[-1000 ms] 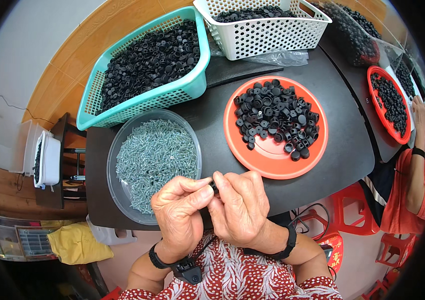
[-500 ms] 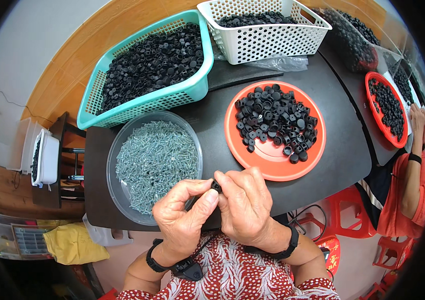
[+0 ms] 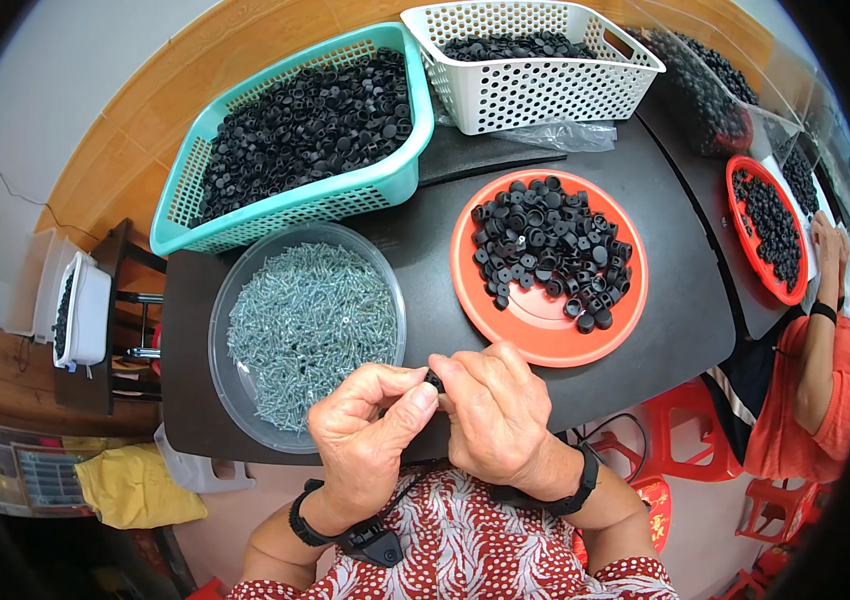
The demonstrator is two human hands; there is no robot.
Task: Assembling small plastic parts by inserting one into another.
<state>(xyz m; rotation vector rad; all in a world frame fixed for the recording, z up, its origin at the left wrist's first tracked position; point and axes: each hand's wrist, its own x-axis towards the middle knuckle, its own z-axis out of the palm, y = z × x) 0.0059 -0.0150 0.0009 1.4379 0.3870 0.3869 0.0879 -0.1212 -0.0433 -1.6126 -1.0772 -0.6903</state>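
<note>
Both hands meet over the table's front edge, pinching one small black plastic cap (image 3: 433,381) between them. My left hand (image 3: 369,428) grips it with thumb and index finger. From the other side, the fingers of my right hand (image 3: 497,412) close on the same cap; whether they also hold a screw is hidden. Just left of the hands, a clear round tub (image 3: 225,385) is full of silvery screws (image 3: 310,325). Beyond them on the right lies a red-orange round plate (image 3: 535,325) with a heap of black caps (image 3: 550,240).
A turquoise basket (image 3: 345,192) and a white perforated basket (image 3: 555,95), both with black caps, stand at the back of the dark table (image 3: 665,300). At right, a co-worker's hand (image 3: 827,250) rests near a red tray (image 3: 793,290) of black pieces. Red stools (image 3: 690,440) stand below.
Both hands keep their pinch on the cap, with only slight shifts of the right fingers. The whole view has tilted a little; the co-worker's hand has moved slightly.
</note>
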